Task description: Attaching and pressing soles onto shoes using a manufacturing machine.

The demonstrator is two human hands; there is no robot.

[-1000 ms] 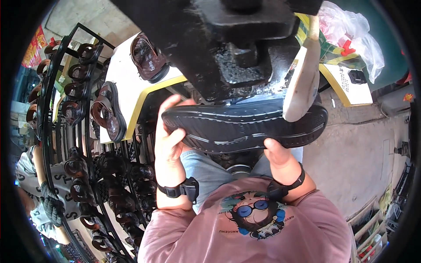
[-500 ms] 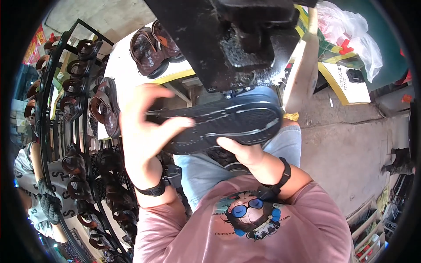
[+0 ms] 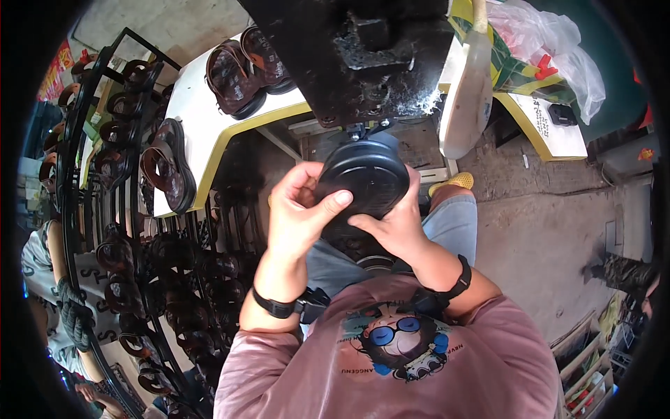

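Near black machine (image 3: 335,66), left hand (image 3: 296,213) and right hand (image 3: 401,222) clasping black sole (image 3: 368,178), gap to yellow table edge (image 3: 268,121)

Grey concrete floor (image 3: 544,244) spread across right side, crossed by thin line, palely lit. White table (image 3: 188,98) edged in yellow, set at upper left; space beneath sunk in shadow. Black metal rack (image 3: 68,195) placed left of table. Similar white, yellow-edged tabletop (image 3: 560,145) seen at right. Pale slatted shelving (image 3: 583,351) partly seen, lower right.

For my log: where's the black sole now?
The black sole is near the head view's centre, between left hand and right hand, below the black machine.
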